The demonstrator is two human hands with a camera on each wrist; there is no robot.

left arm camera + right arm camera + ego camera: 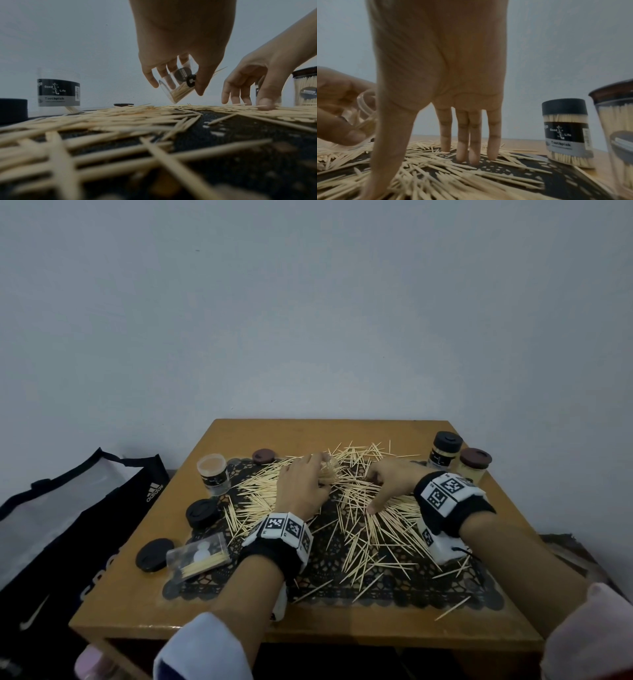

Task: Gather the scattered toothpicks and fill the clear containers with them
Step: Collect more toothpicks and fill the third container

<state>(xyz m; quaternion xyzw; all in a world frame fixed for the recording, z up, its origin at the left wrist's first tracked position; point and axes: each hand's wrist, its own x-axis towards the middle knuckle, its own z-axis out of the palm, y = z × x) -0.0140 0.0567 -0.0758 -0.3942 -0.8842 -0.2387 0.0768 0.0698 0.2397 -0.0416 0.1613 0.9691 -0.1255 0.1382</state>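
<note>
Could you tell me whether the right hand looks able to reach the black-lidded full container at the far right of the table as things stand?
Probably yes: the right hand rests its straight fingers on the scattered toothpicks, holding nothing, and the black-lidded container stands just beyond it with nothing between.

1. A wooden table stands against a grey wall.
2. A black lace placemat covers its middle.
3. At 9 o'clock, a black Adidas bag stands beside the table.
</note>
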